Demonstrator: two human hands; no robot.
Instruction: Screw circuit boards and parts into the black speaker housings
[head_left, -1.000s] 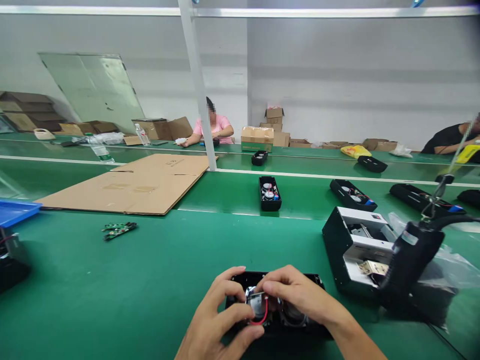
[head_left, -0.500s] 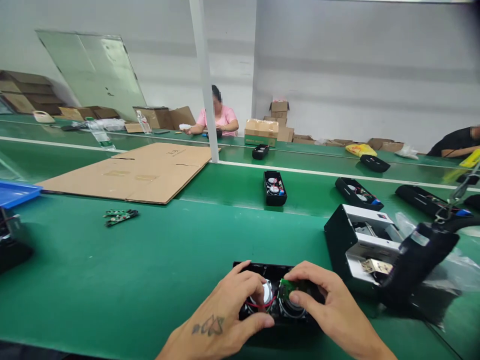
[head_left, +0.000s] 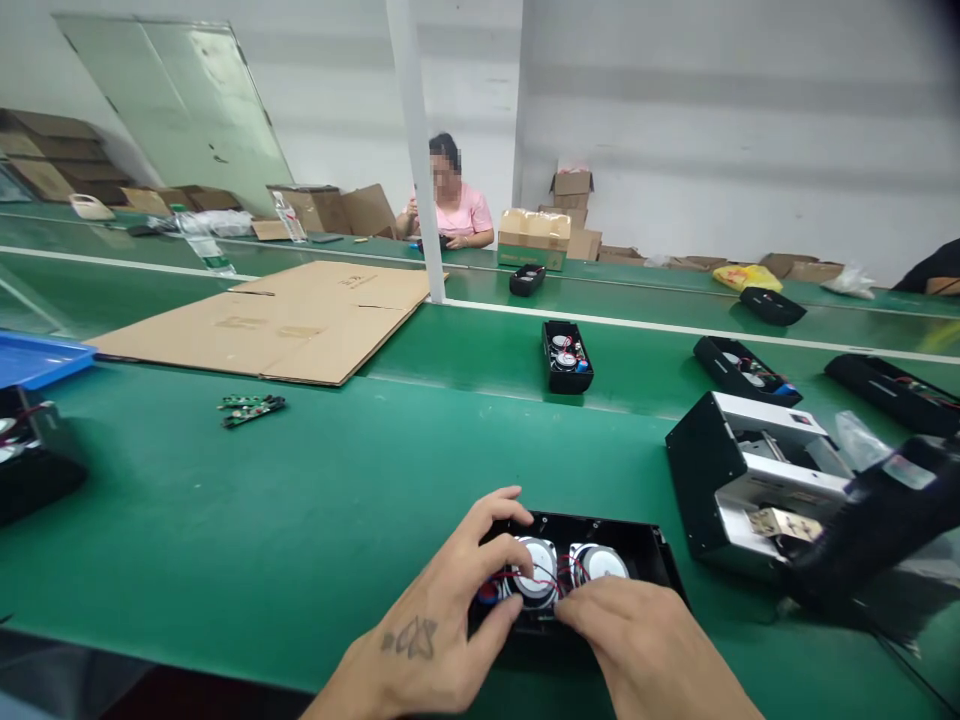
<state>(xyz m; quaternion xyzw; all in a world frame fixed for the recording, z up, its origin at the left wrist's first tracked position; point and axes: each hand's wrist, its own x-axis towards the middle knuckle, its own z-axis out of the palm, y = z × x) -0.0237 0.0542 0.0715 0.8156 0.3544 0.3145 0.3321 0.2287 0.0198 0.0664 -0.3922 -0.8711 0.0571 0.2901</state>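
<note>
A black speaker box (head_left: 637, 545) lies open on the green bench in front of me, with two round silver-backed speakers (head_left: 604, 565) and red and black wires (head_left: 564, 572) inside. My left hand (head_left: 457, 590) grips the box's left end, its fingers curled over the back edge and left speaker and its thumb at the front. A blue connector (head_left: 489, 592) shows beneath that hand. My right hand (head_left: 630, 625) is closed, fingertips pinched at the front inner side of the box between the speakers. What those fingertips hold is hidden; no green circuit board shows clearly there.
Green circuit boards (head_left: 251, 408) and a flat cardboard sheet (head_left: 300, 320) lie left. A black-and-white machine (head_left: 757, 490) and a hanging black tool (head_left: 877, 520) stand right. More speaker boxes (head_left: 568, 357) sit beyond. A co-worker in pink (head_left: 461, 212) sits across.
My right hand has moved from above the right speaker to the front inner side of the box, turning palm-down. The green circuit board it held is now out of sight. My view has tilted down slightly.
</note>
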